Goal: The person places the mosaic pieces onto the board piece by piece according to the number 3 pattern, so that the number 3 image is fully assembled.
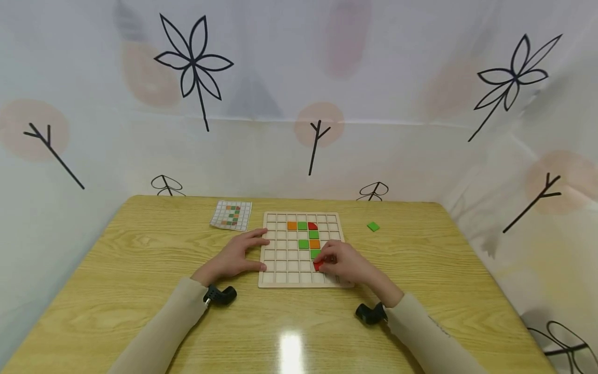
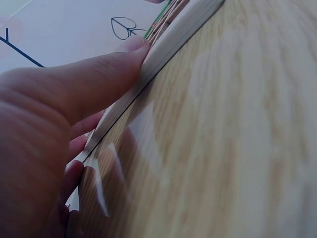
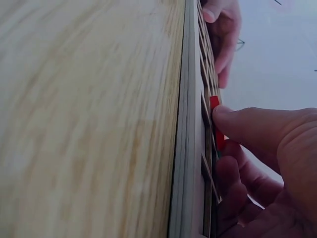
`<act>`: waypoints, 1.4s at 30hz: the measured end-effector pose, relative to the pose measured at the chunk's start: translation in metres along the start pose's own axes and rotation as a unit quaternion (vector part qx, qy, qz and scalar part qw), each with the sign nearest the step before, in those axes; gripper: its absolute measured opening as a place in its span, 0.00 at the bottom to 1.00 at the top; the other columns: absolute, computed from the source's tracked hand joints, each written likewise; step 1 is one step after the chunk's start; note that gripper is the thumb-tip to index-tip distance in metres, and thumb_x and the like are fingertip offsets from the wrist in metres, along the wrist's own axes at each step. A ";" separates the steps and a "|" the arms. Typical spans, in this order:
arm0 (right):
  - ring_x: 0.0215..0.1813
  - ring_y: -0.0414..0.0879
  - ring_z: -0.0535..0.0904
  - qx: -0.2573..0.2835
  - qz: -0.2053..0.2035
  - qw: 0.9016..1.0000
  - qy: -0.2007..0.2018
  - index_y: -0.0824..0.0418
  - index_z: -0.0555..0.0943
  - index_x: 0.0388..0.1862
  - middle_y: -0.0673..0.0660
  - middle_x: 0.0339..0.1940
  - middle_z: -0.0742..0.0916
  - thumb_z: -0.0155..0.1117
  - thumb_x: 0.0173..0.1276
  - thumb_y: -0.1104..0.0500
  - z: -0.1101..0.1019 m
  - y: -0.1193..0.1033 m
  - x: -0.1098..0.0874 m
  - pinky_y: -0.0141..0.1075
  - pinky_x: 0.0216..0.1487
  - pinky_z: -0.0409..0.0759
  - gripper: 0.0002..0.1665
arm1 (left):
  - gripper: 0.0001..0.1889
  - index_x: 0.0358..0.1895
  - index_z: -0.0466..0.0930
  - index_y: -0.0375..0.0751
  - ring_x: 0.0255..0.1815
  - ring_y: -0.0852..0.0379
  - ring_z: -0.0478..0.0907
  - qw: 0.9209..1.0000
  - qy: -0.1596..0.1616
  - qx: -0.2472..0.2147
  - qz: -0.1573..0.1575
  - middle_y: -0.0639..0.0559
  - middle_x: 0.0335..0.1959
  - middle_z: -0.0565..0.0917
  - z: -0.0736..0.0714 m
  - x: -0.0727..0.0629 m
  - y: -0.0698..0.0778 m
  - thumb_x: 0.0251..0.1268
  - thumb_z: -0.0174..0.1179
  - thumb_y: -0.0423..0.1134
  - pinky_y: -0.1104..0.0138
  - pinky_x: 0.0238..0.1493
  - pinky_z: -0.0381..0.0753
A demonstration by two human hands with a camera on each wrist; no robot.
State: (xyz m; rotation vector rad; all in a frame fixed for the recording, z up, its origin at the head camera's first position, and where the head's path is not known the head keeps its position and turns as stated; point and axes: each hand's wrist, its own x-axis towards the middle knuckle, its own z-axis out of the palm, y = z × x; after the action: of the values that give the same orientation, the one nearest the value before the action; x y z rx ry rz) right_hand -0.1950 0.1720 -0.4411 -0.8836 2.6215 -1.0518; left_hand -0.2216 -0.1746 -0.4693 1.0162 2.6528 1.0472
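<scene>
A wooden grid board (image 1: 280,259) lies on the table with several coloured square tiles in its cells. Near its lower right, my right hand (image 1: 345,262) pinches a red tile (image 3: 218,130) between thumb and fingers, low over the cells just below a green tile (image 1: 315,254). Part of that red tile is hidden by the fingers. My left hand (image 1: 235,255) has its fingers spread along the board's left edge, and its thumb (image 2: 133,52) touches the rim. Higher on the grid are an orange tile (image 1: 291,226) and a red tile with a rounded corner (image 1: 312,226).
A paper card (image 1: 232,215) printed with a coloured grid pattern lies left of the board's far corner. One loose green tile (image 1: 372,226) rests on the table to the right. A patterned cloth (image 1: 261,156) stands behind the table's far edge.
</scene>
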 end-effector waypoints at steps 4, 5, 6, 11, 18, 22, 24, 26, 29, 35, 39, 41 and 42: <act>0.38 0.42 0.74 -0.001 0.018 1.000 0.000 0.54 0.89 0.42 0.46 0.38 0.82 0.71 0.66 0.62 0.001 0.001 0.002 0.34 0.39 0.74 0.07 | 0.34 0.68 0.75 0.42 0.78 0.42 0.53 1.000 0.000 0.001 -0.004 0.47 0.78 0.60 -0.001 0.000 0.002 0.60 0.71 0.53 0.43 0.73 0.55; 0.38 0.42 0.73 -0.001 0.020 1.000 0.001 0.53 0.89 0.41 0.46 0.38 0.82 0.71 0.66 0.62 0.001 0.001 0.003 0.34 0.39 0.74 0.06 | 0.34 0.68 0.75 0.43 0.78 0.42 0.53 1.000 0.000 0.001 -0.006 0.48 0.78 0.60 -0.002 0.000 0.002 0.60 0.71 0.53 0.43 0.73 0.55; 0.37 0.42 0.73 0.000 0.022 1.000 0.002 0.53 0.89 0.41 0.46 0.38 0.82 0.72 0.66 0.62 0.001 0.001 0.003 0.34 0.38 0.74 0.06 | 0.34 0.68 0.75 0.43 0.78 0.43 0.53 1.000 -0.001 0.002 -0.007 0.48 0.78 0.60 -0.002 0.000 0.002 0.60 0.71 0.54 0.43 0.73 0.55; 0.37 0.42 0.73 0.006 0.031 0.999 0.004 0.54 0.89 0.41 0.46 0.37 0.82 0.72 0.65 0.62 0.001 -0.001 0.004 0.34 0.38 0.73 0.06 | 0.34 0.68 0.75 0.43 0.78 0.43 0.53 1.000 -0.003 0.004 -0.009 0.47 0.78 0.60 -0.004 0.000 0.003 0.60 0.71 0.54 0.44 0.73 0.55; 0.38 0.42 0.74 0.004 0.044 0.999 0.008 0.54 0.89 0.41 0.46 0.37 0.82 0.72 0.65 0.62 0.002 -0.002 0.004 0.34 0.39 0.74 0.06 | 0.35 0.68 0.75 0.43 0.78 0.42 0.53 1.000 -0.003 0.005 -0.008 0.48 0.78 0.59 -0.003 0.000 0.002 0.60 0.70 0.55 0.43 0.73 0.55; 0.37 0.43 0.74 0.014 0.053 0.998 0.009 0.54 0.89 0.41 0.46 0.36 0.83 0.72 0.65 0.62 0.002 -0.004 0.003 0.34 0.38 0.74 0.06 | 0.35 0.68 0.75 0.44 0.78 0.43 0.53 1.000 -0.003 0.007 -0.008 0.49 0.78 0.59 -0.002 0.001 0.000 0.60 0.70 0.56 0.43 0.73 0.55; 0.37 0.43 0.74 0.019 0.055 0.998 0.010 0.54 0.90 0.41 0.46 0.36 0.83 0.72 0.65 0.62 0.002 -0.004 0.003 0.34 0.38 0.74 0.07 | 0.35 0.68 0.75 0.44 0.78 0.43 0.53 1.000 -0.003 0.007 -0.008 0.49 0.78 0.59 -0.002 0.001 -0.001 0.60 0.70 0.56 0.43 0.73 0.55; 0.37 0.43 0.74 0.018 0.055 0.998 0.010 0.54 0.90 0.41 0.46 0.36 0.83 0.72 0.65 0.62 0.002 -0.004 0.004 0.34 0.38 0.74 0.07 | 0.35 0.68 0.75 0.43 0.78 0.43 0.53 1.000 -0.004 0.005 -0.009 0.49 0.78 0.59 -0.002 0.001 -0.001 0.60 0.70 0.55 0.43 0.73 0.55; 0.36 0.42 0.74 0.014 0.054 0.998 0.011 0.54 0.90 0.41 0.45 0.35 0.83 0.73 0.65 0.62 0.002 -0.004 0.004 0.34 0.37 0.74 0.07 | 0.35 0.68 0.75 0.43 0.78 0.43 0.53 1.000 -0.005 0.001 -0.009 0.48 0.78 0.59 -0.002 0.001 0.000 0.60 0.70 0.55 0.43 0.73 0.55; 0.34 0.42 0.74 0.008 0.053 0.998 0.016 0.55 0.89 0.40 0.45 0.33 0.82 0.73 0.64 0.62 0.003 -0.005 0.005 0.34 0.36 0.75 0.07 | 0.35 0.68 0.75 0.41 0.77 0.41 0.54 1.000 -0.002 -0.002 0.000 0.46 0.78 0.60 -0.002 0.000 0.002 0.60 0.70 0.54 0.42 0.72 0.56; 0.34 0.41 0.74 0.010 0.053 0.998 0.017 0.55 0.89 0.40 0.45 0.34 0.82 0.73 0.64 0.62 0.004 -0.004 0.005 0.34 0.36 0.75 0.06 | 0.35 0.68 0.75 0.41 0.77 0.40 0.54 1.000 0.000 -0.002 0.004 0.45 0.78 0.60 -0.002 0.000 0.002 0.60 0.70 0.54 0.41 0.72 0.56; 0.35 0.41 0.74 0.010 0.051 0.999 0.016 0.55 0.90 0.40 0.45 0.34 0.83 0.73 0.64 0.62 0.003 -0.003 0.005 0.34 0.36 0.74 0.06 | 0.35 0.68 0.75 0.40 0.77 0.40 0.54 1.000 0.002 0.000 0.007 0.45 0.77 0.60 -0.001 0.000 0.002 0.61 0.70 0.54 0.41 0.71 0.57; 0.35 0.41 0.74 0.010 0.051 0.999 0.015 0.54 0.90 0.40 0.45 0.34 0.83 0.72 0.65 0.62 0.003 -0.003 0.005 0.33 0.35 0.74 0.06 | 0.35 0.68 0.75 0.40 0.77 0.40 0.54 1.000 0.003 -0.001 0.008 0.44 0.77 0.60 -0.001 0.000 0.002 0.61 0.70 0.54 0.41 0.71 0.57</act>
State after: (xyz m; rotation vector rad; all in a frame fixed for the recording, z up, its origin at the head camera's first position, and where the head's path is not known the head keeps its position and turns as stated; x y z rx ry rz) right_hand -0.1964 0.1655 -0.4410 -0.7269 2.6440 -1.0699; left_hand -0.2210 -0.1739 -0.4673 1.0383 2.6514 1.0566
